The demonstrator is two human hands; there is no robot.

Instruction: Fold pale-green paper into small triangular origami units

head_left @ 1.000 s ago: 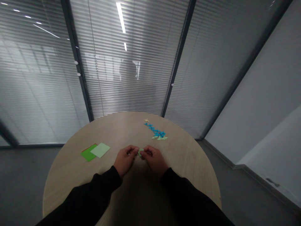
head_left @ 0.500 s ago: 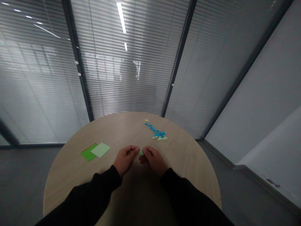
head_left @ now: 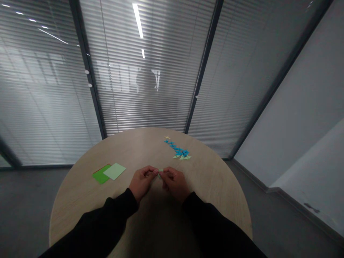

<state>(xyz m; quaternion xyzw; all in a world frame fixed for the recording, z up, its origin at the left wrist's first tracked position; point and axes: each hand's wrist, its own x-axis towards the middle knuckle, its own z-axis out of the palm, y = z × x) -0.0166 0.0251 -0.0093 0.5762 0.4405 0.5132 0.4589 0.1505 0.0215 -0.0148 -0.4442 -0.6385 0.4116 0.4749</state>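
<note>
Near the middle of the desk, the person's left hand and right hand pinch a small green paper, each grip closed on it; blue folded pieces lie toward the far edge, green sheets near the left edge.

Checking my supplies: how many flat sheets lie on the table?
2 clearly: a green sheet left of the left hand, and a pale sheet overlapping it. A red edge suggests more hidden beneath.
</note>
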